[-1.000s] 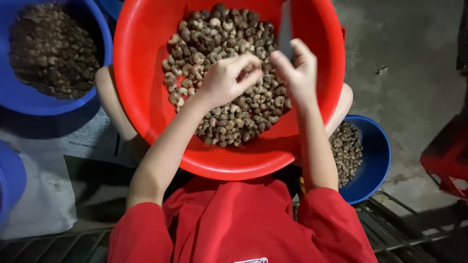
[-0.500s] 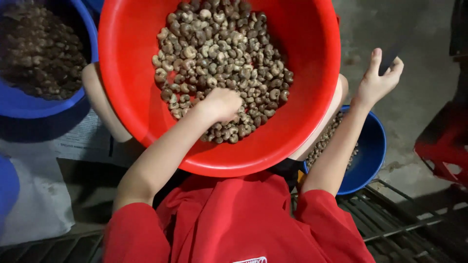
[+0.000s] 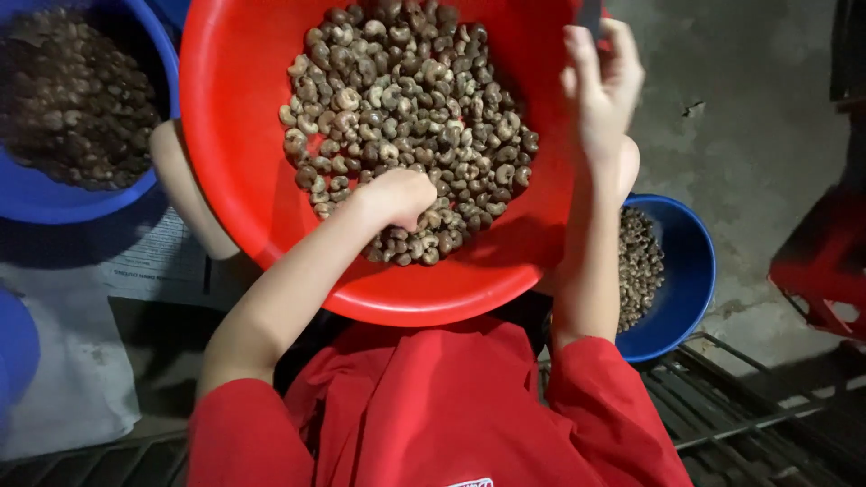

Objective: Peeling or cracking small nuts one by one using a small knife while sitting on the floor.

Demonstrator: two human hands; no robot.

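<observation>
Hundreds of curved brown cashew nuts point(image 3: 406, 117) fill the wide red plastic basin point(image 3: 234, 135) resting on the lap; a careless tilt could spill them. Left hand point(image 3: 401, 197), curled shut, digs into the pile's near edge. Right hand point(image 3: 603, 86), raised over the rim, pinches a small dark blade point(image 3: 591, 13).

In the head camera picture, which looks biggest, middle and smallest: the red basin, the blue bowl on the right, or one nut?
1. Red basin, clearly the biggest.
2. Blue bowl on the right, though the basin and an arm hide part of it, and it sits lower, farther from the camera.
3. One nut, smallest.
</observation>
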